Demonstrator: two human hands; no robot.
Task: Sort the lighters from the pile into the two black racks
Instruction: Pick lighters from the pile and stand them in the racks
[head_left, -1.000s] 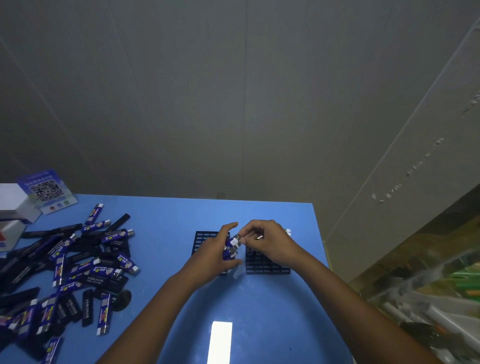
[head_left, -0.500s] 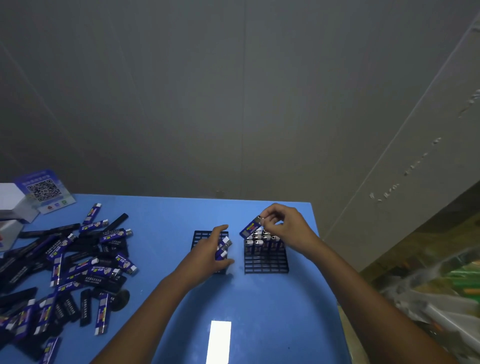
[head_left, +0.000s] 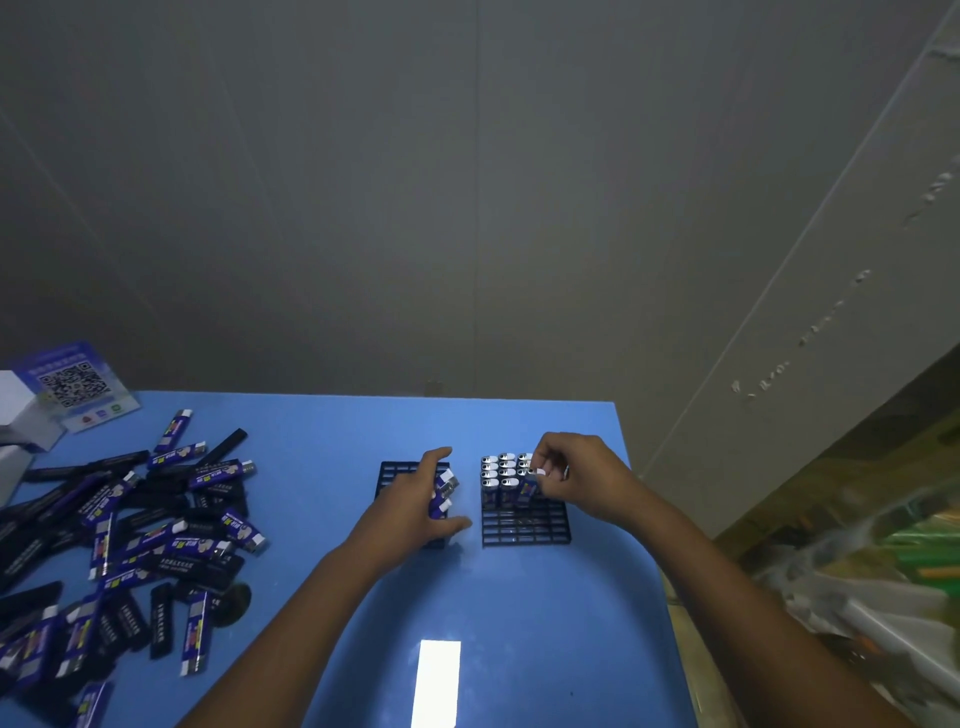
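On the blue surface (head_left: 322, 457) your two racks sit side by side near the far right corner, and the action has shifted onto the right rack (head_left: 525, 525). Half a second ago your right hand (head_left: 574, 475) held a lighter tilted above that rack; now the lighter (head_left: 527, 491) stands nearly upright at the right end of the front filled row, its base down among the slots. Your right fingers (head_left: 540, 460) pinch its top. Whether it is fully seated I cannot tell, since your hand covers that corner.

That puts roughly the far half of the right rack full of standing lighters, with the near rows open. The left rack (head_left: 402, 470) shows only bare grid where it is visible; most of it lies under your left hand (head_left: 415, 506). That hand has stayed there, its fingers curled round a small bundle of blue lighters (head_left: 441, 493), thumb stretched toward the gap between the racks.

Judging from this, you are feeding the right hand from the left hand's bundle, one lighter at a time. Most of the task remains: the pile (head_left: 119, 545) of blue and black lighters lies well apart on the left side. A QR card (head_left: 78, 387) stands at the far left edge.
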